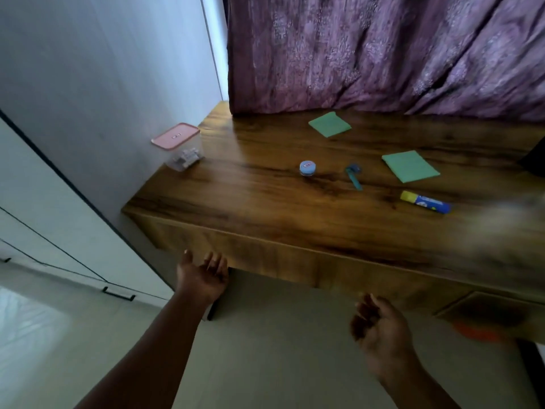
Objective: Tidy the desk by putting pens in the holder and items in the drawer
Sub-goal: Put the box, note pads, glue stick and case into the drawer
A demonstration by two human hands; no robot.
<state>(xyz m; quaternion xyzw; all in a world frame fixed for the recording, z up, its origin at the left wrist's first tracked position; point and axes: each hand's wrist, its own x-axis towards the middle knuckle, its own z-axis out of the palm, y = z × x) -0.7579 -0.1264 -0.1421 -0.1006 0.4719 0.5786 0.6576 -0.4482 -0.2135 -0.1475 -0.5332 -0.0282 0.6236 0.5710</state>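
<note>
A: Hands?
B: Both empty, palms up, fingers loosely spread. Left hand (203,276) sits just under the near edge of the desk (265,208), at its left end. Right hand (380,329) is lower, nearer the camera, clear of the desk front.

A: Task items?
B: All on the desktop, well apart from both hands. Glue stick (425,202) lies flat, near right. Teal tool (354,176) mid-desk, small round blue jar (308,168) just left of it. Two green paper pads: one (410,166) right of the tool, one (329,124) far, by the curtain (383,54).

A: Drawer?
B: Drawer (486,311) at lower right looks pulled out, something orange at its near edge, too blurred to name.

A: Anything else?
B: Clear box with a pink lid (180,146) at the far-left corner against the wall. Blurry smear at the right edge hides part of the desk.
</note>
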